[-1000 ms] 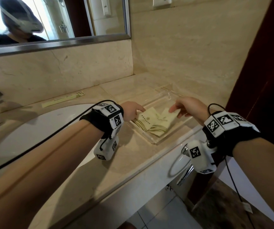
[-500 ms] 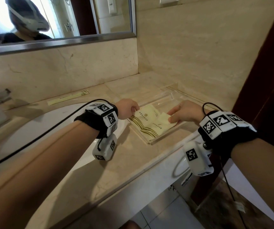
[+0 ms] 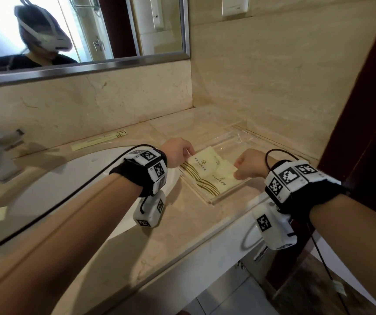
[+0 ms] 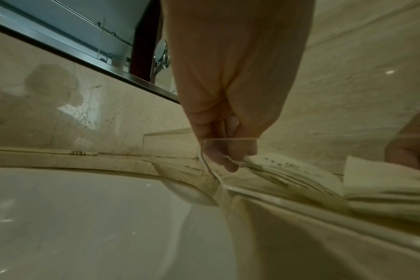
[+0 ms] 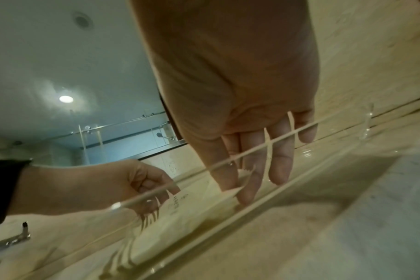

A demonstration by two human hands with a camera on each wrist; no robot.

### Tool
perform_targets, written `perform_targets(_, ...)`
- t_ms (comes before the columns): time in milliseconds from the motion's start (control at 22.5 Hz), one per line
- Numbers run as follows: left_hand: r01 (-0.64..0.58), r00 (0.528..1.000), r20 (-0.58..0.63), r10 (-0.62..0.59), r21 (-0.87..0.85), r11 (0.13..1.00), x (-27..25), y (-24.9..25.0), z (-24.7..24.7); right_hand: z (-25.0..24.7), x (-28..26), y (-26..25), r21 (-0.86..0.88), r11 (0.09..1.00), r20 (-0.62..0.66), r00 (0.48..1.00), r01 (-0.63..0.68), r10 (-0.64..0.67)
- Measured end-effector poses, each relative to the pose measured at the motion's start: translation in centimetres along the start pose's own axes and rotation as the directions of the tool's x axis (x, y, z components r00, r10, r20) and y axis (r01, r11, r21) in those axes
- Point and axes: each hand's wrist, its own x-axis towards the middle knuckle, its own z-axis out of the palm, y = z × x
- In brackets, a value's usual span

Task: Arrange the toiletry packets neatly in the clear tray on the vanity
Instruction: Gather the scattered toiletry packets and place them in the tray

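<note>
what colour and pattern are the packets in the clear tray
Pale cream-yellow packets with dark gold wavy stripes along one end and small printed text; clearest in the head view.

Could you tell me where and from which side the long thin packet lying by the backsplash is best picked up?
Take the long thin packet near its middle, from above, thumb and fingers pinching across its narrow width. It lies flat on the vanity top, open above.

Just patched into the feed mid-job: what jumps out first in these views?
Both hands are down in the clear tray at the right end of the vanity: the left hand pinches the far-left corner of the cream packets, and the right hand holds their right edge. One long thin packet lies apart, behind the sink by the wall.
</note>
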Motion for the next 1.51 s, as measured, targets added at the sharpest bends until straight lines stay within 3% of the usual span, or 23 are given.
perform_targets(223, 0.021, 0.996, 0.084, -0.027, 0.069, 0.997, -0.3, 1.1, 0.3, 0.6, 0.3, -0.3, -0.097, 0.995, 0.023, 0.999, -0.023, 0.025)
perform_targets(401, -0.049, 0.997, 0.057, 0.043, 0.115, 0.992, -0.7, 2.8, 0.9, 0.8, 0.4, -0.3, -0.119, 0.993, 0.010, 1.000, 0.010, -0.009)
perform_targets(579, -0.041, 0.974, 0.226, 0.005, 0.155, 0.987, -1.0, 3.8, 2.2, 0.8, 0.3, -0.3, -0.082, 0.997, -0.003, 1.000, 0.000, 0.000)
perform_targets(757, -0.061, 0.954, 0.298, -0.002, 0.203, 0.977, -0.9, 3.9, 2.4, 0.9, 0.0, 0.0, -0.064, 0.997, -0.003, 1.000, 0.031, -0.031)
perform_targets(1157, -0.061, 0.940, 0.338, -0.044, 0.292, 0.955, -2.0, 4.5, 2.2, 1.3, -0.3, 0.2, -0.057, 0.997, -0.015, 0.999, 0.045, -0.046)
perform_targets(1513, -0.083, 0.923, 0.384, -0.039, 0.298, 0.951, -3.9, 3.1, 1.9, 2.4, -1.5, -1.4, -0.148, 0.987, 0.080, 0.996, 0.056, -0.044)
